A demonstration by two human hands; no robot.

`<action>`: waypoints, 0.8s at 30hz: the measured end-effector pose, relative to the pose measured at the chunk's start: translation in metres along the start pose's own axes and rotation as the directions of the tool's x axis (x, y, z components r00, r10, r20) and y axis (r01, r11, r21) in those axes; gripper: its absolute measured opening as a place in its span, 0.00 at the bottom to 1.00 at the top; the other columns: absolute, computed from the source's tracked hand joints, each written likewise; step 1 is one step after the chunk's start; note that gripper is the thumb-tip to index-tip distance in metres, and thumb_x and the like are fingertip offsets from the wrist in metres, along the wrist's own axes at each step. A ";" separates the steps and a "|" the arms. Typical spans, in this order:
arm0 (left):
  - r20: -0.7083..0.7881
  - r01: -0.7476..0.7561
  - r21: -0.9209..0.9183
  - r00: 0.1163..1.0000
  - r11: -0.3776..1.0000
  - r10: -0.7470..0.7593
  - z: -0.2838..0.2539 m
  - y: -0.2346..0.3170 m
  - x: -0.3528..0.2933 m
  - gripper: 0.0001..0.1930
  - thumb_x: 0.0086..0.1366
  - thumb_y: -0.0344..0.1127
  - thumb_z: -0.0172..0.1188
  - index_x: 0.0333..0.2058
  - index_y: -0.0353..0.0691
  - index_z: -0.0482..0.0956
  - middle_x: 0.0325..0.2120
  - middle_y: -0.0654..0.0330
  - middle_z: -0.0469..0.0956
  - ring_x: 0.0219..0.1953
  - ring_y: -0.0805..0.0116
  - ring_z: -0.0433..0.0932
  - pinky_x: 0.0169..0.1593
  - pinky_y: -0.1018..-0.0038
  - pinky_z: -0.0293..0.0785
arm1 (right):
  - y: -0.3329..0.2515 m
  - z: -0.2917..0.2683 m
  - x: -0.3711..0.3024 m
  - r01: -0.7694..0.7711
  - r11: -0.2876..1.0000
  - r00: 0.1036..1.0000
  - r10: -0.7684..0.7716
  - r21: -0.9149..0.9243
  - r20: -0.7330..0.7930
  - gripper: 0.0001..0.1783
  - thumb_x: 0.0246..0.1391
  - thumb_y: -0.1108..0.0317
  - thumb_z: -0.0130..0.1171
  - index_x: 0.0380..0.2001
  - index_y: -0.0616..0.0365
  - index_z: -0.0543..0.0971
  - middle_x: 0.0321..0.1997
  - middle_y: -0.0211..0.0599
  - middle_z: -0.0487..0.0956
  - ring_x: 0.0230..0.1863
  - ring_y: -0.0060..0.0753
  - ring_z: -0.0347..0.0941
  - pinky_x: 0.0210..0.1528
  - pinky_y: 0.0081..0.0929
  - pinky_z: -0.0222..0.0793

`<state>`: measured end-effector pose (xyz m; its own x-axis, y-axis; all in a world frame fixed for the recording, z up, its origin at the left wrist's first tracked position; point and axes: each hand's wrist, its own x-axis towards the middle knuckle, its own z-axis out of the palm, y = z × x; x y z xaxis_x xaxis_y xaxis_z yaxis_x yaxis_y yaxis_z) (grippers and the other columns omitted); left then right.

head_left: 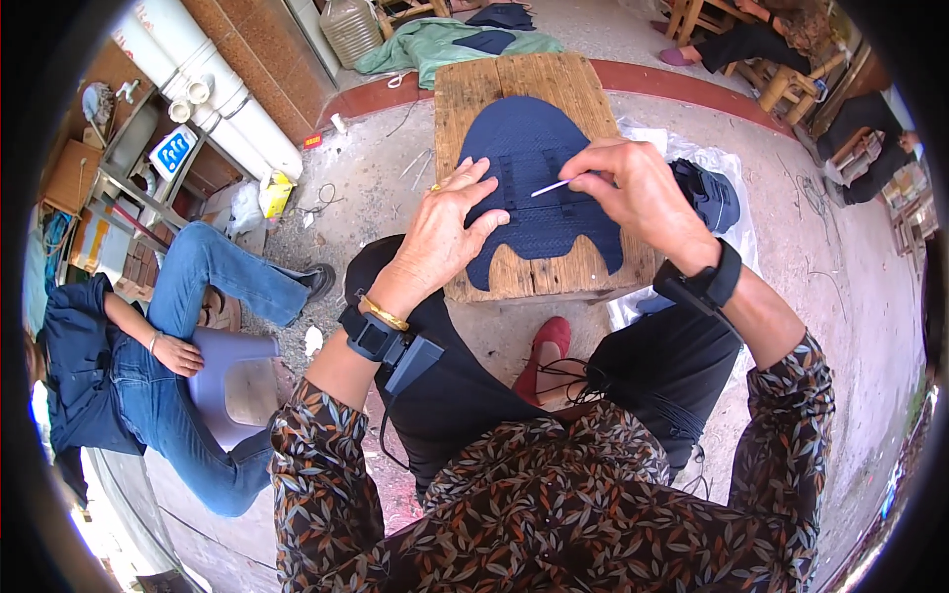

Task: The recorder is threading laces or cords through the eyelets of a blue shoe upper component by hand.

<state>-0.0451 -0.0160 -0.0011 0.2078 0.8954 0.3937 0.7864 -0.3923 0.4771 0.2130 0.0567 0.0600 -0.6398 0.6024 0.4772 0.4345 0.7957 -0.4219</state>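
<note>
A dark navy textured fabric panel [529,229], rounded at the far end and notched along the near edge, lies flat on a small wooden table [583,77]. Darker strips run across its middle. My left hand [445,222] rests on its left edge, fingers stretched out and holding nothing. Between the thumb and fingers of my right hand [638,188] is a thin white stick [549,188]. The stick slants down to the left over the panel's middle, near one strip. Whether its tip touches the fabric I cannot tell.
Right of the table, a pile of navy pieces [710,193] lies on clear plastic [657,138]. Someone in jeans [183,376] sits on a purple stool [232,361] at my left. Green cloth [425,49] lies beyond the table. Other people sit at the far right.
</note>
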 end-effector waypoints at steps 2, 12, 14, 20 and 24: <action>0.003 -0.002 -0.024 1.000 1.000 0.003 0.000 0.002 -0.001 0.27 0.64 0.43 0.69 0.56 0.30 0.79 0.65 0.43 0.70 0.71 0.47 0.64 0.72 0.57 0.61 | 0.005 0.010 0.006 0.014 0.995 1.000 -0.012 -0.095 0.029 0.05 0.51 0.71 0.66 0.32 0.54 0.87 0.33 0.41 0.83 0.42 0.49 0.79 0.45 0.44 0.75; 0.063 0.030 -0.028 0.998 0.999 -0.028 -0.006 -0.001 0.001 0.31 0.59 0.44 0.73 0.56 0.31 0.80 0.66 0.45 0.69 0.72 0.48 0.62 0.72 0.58 0.61 | 0.004 0.033 0.013 0.091 0.966 0.983 -0.050 -0.241 0.174 0.05 0.51 0.70 0.66 0.32 0.55 0.88 0.33 0.43 0.82 0.43 0.48 0.77 0.46 0.43 0.74; 0.060 0.032 -0.045 0.998 0.998 -0.030 -0.004 0.000 0.004 0.31 0.59 0.44 0.74 0.56 0.32 0.80 0.66 0.45 0.69 0.72 0.48 0.62 0.72 0.58 0.61 | 0.007 0.043 0.014 0.082 0.986 0.986 -0.059 -0.147 0.155 0.05 0.51 0.71 0.66 0.32 0.57 0.88 0.33 0.43 0.82 0.42 0.48 0.77 0.46 0.43 0.74; 0.045 0.056 -0.083 0.998 0.995 -0.052 -0.004 -0.001 0.001 0.30 0.58 0.43 0.75 0.56 0.34 0.80 0.66 0.46 0.69 0.72 0.50 0.62 0.72 0.59 0.61 | 0.000 0.043 0.024 0.014 0.994 0.993 -0.001 -0.108 0.119 0.06 0.51 0.67 0.69 0.30 0.58 0.86 0.32 0.44 0.83 0.39 0.50 0.81 0.43 0.43 0.75; 0.047 0.095 -0.110 0.995 0.989 -0.091 -0.004 0.001 0.002 0.29 0.58 0.41 0.75 0.56 0.35 0.81 0.66 0.47 0.70 0.73 0.50 0.62 0.72 0.60 0.61 | 0.005 0.040 0.016 -0.058 0.996 0.988 0.068 -0.073 0.139 0.06 0.50 0.68 0.70 0.30 0.57 0.86 0.32 0.44 0.83 0.37 0.51 0.81 0.40 0.44 0.76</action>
<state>-0.0462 -0.0157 0.0033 0.1627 0.9362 0.3117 0.7342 -0.3259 0.5957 0.1797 0.0676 0.0350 -0.6906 0.6406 0.3358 0.5161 0.7617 -0.3916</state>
